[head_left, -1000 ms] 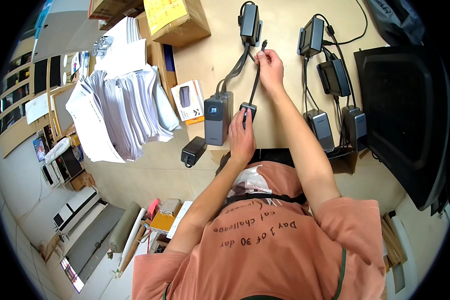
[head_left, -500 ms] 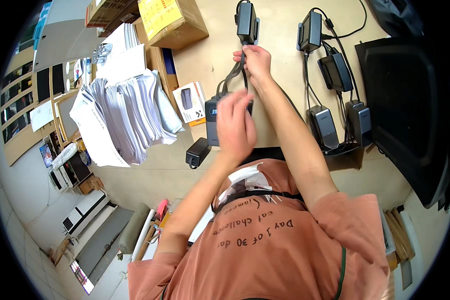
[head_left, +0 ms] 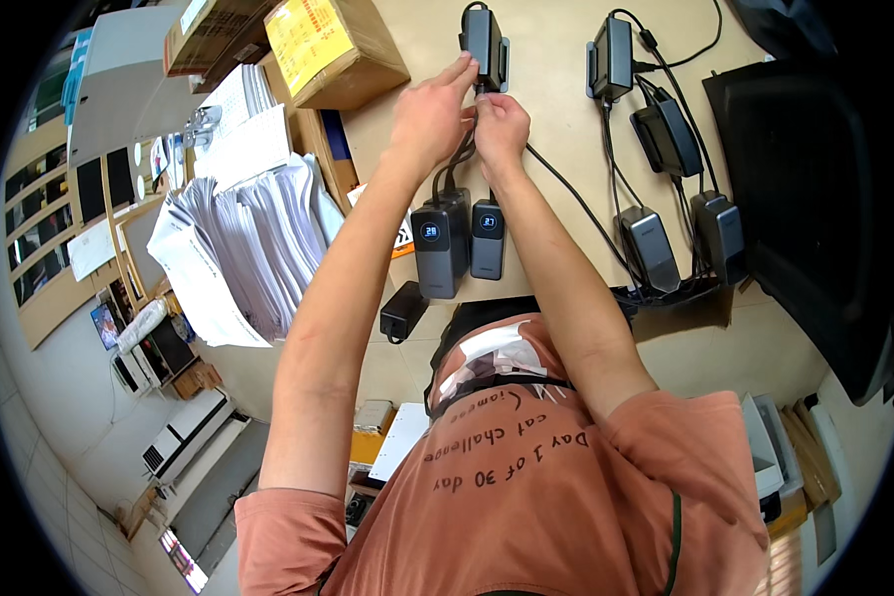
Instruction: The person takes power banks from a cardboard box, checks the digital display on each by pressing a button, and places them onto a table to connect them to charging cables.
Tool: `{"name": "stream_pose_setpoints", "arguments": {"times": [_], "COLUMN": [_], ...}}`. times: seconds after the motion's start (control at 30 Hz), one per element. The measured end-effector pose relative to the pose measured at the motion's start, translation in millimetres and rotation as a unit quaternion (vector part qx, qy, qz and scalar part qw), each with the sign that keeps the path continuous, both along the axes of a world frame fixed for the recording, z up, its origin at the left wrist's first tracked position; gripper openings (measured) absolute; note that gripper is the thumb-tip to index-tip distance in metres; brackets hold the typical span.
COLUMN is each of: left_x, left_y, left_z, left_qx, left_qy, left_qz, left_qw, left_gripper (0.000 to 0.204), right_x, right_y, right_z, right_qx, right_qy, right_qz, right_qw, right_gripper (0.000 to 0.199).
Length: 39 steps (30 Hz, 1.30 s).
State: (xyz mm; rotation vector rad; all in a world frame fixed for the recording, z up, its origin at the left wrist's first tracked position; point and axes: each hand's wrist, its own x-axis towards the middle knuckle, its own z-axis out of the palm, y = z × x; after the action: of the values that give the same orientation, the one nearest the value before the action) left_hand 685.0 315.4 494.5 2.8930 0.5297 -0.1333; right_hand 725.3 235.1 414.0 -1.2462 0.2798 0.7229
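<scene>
Over on the left stood a thick stack of loose white papers (head_left: 233, 258), fanned at the edges. Beyond it, at the back, I could see a taped cardboard box (head_left: 363, 60) with a yellow label. A white-and-orange retail box (head_left: 403, 241) showed only partly behind the left forearm. Just by the near edge of the desk (head_left: 566, 263) was a small black block (head_left: 404, 310).

The left hand (head_left: 432, 117) reached up to the side of a dark charger (head_left: 483, 48), its index finger laid against the casing; I couldn't tell whether its grip was closed on anything. Below, near the desk's front, a larger grey power bank (head_left: 441, 256) lay with its round display lit, cables running up from its top. Just beside it, on its right, was a slimmer grey power bank (head_left: 488, 248), also lit. Its short dark cable (head_left: 493, 194) ran up into the right hand (head_left: 502, 121), whose grip pinched the upper end, thumb and finger together, right under the charger.

Farther right were a second charger (head_left: 614, 62), a black adapter (head_left: 669, 141) and two more grey power banks, all wired together. A large black panel (head_left: 800, 199) stood at the far right.
</scene>
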Motion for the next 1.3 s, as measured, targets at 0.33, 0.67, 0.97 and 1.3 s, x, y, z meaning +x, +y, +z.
{"name": "stream_pose_setpoints", "arguments": {"times": [0.33, 0.67, 0.97, 1.3], "left_x": [2, 1, 13, -68], "left_y": [11, 6, -3, 1], "left_z": [7, 7, 9, 1], "left_qx": [-0.021, 0.005, 0.036, -0.283], "left_qy": [0.017, 0.043, 0.108, -0.161], "left_qz": [-0.027, -0.034, -0.011, 0.064], "left_qw": [0.999, 0.998, 0.993, 0.943], "left_gripper": [0.071, 0.077, 0.071, 0.048], "right_x": [-1, 12, 27, 16], "right_y": [9, 9, 7, -55], "right_z": [5, -7, 9, 14], "right_qx": [-0.031, -0.098, -0.160, -0.269], "right_qy": [0.009, -0.037, -0.064, -0.260], "right_qz": [-0.022, 0.032, 0.059, 0.160], "right_qw": [0.999, 0.994, 0.983, 0.913], "right_gripper": [0.015, 0.014, 0.014, 0.027]}}
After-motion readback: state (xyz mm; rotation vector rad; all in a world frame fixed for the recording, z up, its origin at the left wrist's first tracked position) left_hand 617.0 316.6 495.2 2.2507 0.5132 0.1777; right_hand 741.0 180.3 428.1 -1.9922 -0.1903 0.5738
